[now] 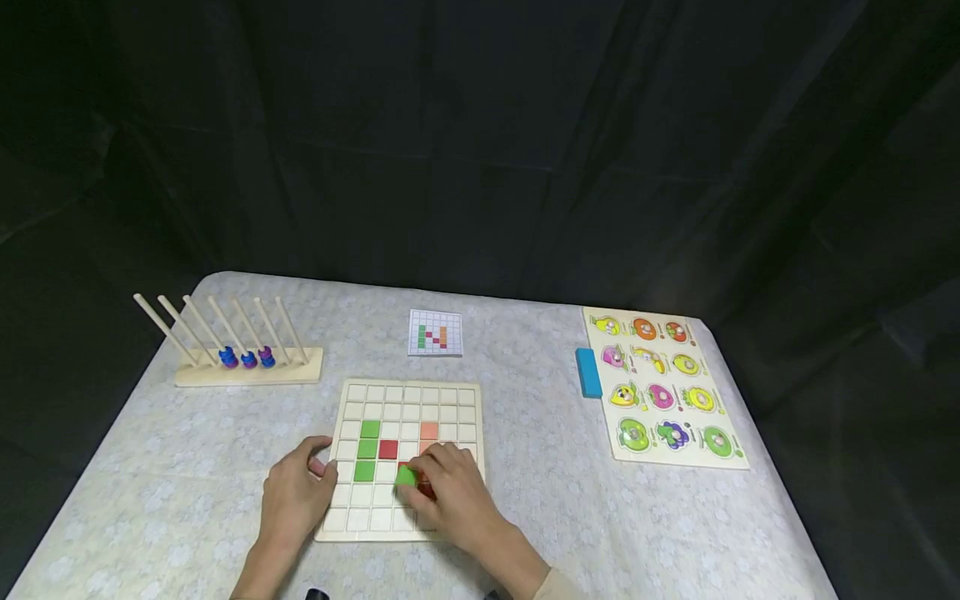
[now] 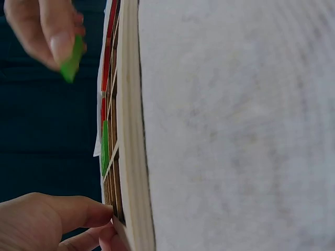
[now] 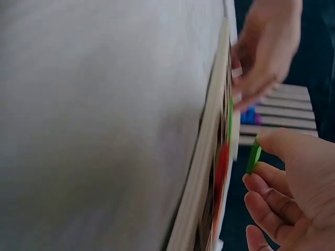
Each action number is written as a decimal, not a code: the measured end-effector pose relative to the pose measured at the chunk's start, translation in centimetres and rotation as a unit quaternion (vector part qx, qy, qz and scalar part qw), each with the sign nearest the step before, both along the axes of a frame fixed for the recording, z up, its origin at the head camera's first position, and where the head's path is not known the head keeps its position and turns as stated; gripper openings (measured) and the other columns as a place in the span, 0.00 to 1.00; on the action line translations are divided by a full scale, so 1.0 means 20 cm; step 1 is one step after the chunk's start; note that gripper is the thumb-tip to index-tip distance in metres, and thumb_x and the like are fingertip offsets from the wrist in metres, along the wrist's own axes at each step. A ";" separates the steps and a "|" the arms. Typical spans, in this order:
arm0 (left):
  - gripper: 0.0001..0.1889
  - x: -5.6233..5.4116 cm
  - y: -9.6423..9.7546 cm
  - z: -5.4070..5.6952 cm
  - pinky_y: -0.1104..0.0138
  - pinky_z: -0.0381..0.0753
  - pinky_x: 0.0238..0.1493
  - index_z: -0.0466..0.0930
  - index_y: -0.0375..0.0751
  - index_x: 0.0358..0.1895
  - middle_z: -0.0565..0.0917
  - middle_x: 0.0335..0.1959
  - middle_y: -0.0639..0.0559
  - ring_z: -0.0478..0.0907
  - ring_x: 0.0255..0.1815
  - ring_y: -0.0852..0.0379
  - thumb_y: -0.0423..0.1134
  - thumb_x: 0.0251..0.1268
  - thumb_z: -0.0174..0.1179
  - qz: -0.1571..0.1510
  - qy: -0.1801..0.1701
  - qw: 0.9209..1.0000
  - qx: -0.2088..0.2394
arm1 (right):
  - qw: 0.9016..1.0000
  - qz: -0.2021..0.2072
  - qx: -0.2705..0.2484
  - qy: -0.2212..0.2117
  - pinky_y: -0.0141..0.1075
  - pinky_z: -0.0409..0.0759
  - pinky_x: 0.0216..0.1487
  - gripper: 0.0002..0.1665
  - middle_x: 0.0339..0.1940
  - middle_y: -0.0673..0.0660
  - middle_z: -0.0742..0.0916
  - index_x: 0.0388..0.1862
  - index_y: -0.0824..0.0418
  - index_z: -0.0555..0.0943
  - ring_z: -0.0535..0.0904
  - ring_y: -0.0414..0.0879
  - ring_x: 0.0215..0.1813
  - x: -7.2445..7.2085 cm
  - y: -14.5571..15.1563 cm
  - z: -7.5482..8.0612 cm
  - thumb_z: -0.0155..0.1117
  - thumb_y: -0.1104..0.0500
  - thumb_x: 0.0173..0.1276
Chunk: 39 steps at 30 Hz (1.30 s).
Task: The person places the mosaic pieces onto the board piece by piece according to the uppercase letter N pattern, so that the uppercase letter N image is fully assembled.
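A pale wooden grid board (image 1: 360,518) lies at the front of the table. Down its left part run three green tiles (image 1: 367,448), with a red tile (image 1: 387,449) beside them and an orange tile (image 1: 428,430) further right. My right hand (image 1: 459,496) pinches another green tile (image 3: 254,157) between thumb and fingertip, above the board's lower middle, and covers some red and orange tiles there. At the board's left edge, my left hand (image 1: 296,493) grips the rim between thumb and fingers, as the left wrist view shows.
Behind the board lies a card (image 1: 436,332) printed with a coloured grid pattern. A wooden peg rack (image 1: 247,377) with blue and purple beads stands at the left. To the right are a fruit puzzle board (image 1: 637,375) and a blue block (image 1: 588,373) against its edge.
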<state>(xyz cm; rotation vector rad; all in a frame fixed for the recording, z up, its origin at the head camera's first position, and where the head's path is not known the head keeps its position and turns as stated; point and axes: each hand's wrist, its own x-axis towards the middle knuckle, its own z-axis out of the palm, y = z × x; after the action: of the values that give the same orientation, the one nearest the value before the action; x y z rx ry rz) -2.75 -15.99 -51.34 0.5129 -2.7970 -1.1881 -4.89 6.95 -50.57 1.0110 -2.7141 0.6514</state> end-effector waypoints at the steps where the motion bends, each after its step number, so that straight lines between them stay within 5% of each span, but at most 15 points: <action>1: 0.20 0.00 0.00 0.00 0.68 0.67 0.19 0.81 0.33 0.57 0.83 0.24 0.46 0.74 0.18 0.58 0.31 0.60 0.63 -0.001 -0.001 1.000 0.000 | 1.000 0.009 0.015 0.000 0.33 0.71 0.45 0.14 0.40 0.45 0.84 0.44 0.53 0.85 0.75 0.38 0.42 0.00 -0.03 0.00 0.68 0.45 0.68; 11: 0.20 0.00 0.00 0.00 0.69 0.67 0.19 0.81 0.34 0.58 0.83 0.24 0.47 0.73 0.18 0.59 0.32 0.61 0.63 -0.008 -0.003 1.000 -0.002 | 0.993 0.065 0.089 0.037 0.30 0.70 0.46 0.17 0.42 0.43 0.85 0.44 0.50 0.86 0.77 0.37 0.46 0.02 -0.22 -0.01 0.61 0.41 0.72; 19: 0.20 0.00 0.01 0.01 0.68 0.68 0.19 0.80 0.35 0.59 0.83 0.26 0.46 0.74 0.18 0.60 0.33 0.62 0.62 -0.011 -0.012 1.000 0.005 | 0.990 0.059 0.106 0.070 0.30 0.70 0.46 0.13 0.38 0.41 0.82 0.40 0.47 0.85 0.74 0.36 0.42 0.03 -0.23 -0.04 0.64 0.41 0.70; 39: 0.21 0.01 -0.02 0.00 0.68 0.68 0.21 0.80 0.36 0.59 0.84 0.26 0.47 0.74 0.19 0.60 0.34 0.62 0.63 -0.006 -0.018 1.000 0.004 | 0.994 0.073 0.084 0.018 0.27 0.65 0.43 0.17 0.41 0.42 0.84 0.44 0.47 0.85 0.75 0.35 0.43 0.03 -0.24 -0.04 0.63 0.38 0.69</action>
<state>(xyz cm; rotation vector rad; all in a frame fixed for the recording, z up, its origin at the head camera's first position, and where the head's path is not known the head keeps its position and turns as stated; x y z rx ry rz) -2.51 -16.30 -51.40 0.5233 -2.8310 -1.2060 -4.35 2.23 -51.31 1.2575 -2.7194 0.4271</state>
